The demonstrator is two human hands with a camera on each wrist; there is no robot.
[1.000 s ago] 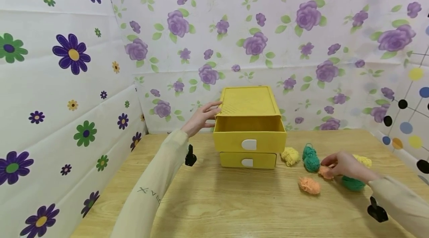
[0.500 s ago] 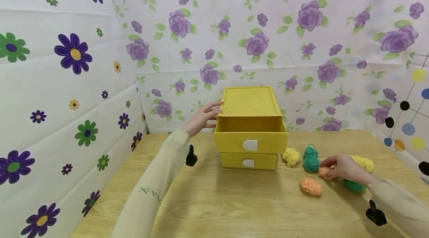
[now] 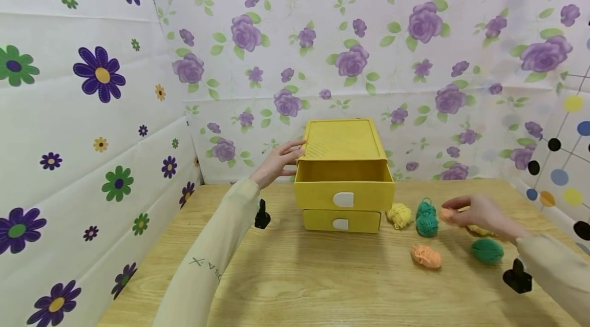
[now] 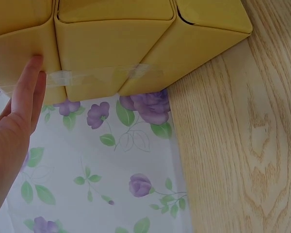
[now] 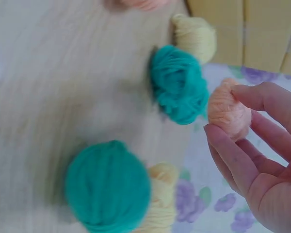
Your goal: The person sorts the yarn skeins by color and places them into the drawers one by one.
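A yellow drawer box point(image 3: 343, 137) stands near the back of the table, its top drawer point(image 3: 343, 195) pulled out and its lower drawer point(image 3: 341, 221) pushed further in. My left hand point(image 3: 278, 163) rests its straight fingers on the box's left side, as the left wrist view also shows. Between thumb and fingers, my right hand point(image 3: 479, 214) pinches a small peach yarn ball point(image 5: 229, 110), lifted off the table. Around it lie a green yarn ball point(image 3: 427, 218), another green yarn ball point(image 3: 487, 251), a second peach yarn ball point(image 3: 426, 256) and a yellow yarn ball point(image 3: 399, 215).
Another yellow yarn ball point(image 5: 160, 196) is partly hidden behind my right hand in the head view. The wooden table point(image 3: 322, 286) meets a floral cloth wall point(image 3: 286, 61) at the back, with patterned cloths on both sides.
My right hand has raised the peach yarn ball from the table, uncovering more of the front green ball. My left hand stays on the box.
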